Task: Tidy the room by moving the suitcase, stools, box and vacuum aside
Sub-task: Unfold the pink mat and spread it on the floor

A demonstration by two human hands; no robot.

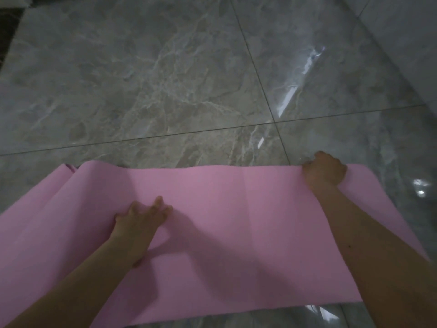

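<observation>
Grey marble floor tiles [165,74] carried a pink foam mat [236,221], on which the left hand [139,221] pressed flat with fingers spread, while farther off the right hand [325,171] curled over and gripped its far edge; no suitcase, stools, box or vacuum showed.

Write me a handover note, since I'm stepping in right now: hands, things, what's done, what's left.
Left hand: flat, fingers spread, pressing on the pink mat.
Right hand: gripping the mat's far edge.
The mat lies spread on the grey tiled floor, bunched at its left end.
Suitcase, stools, box and vacuum: none in view, so progress cannot be judged.
Left: finish with the mat, then check those items.
</observation>
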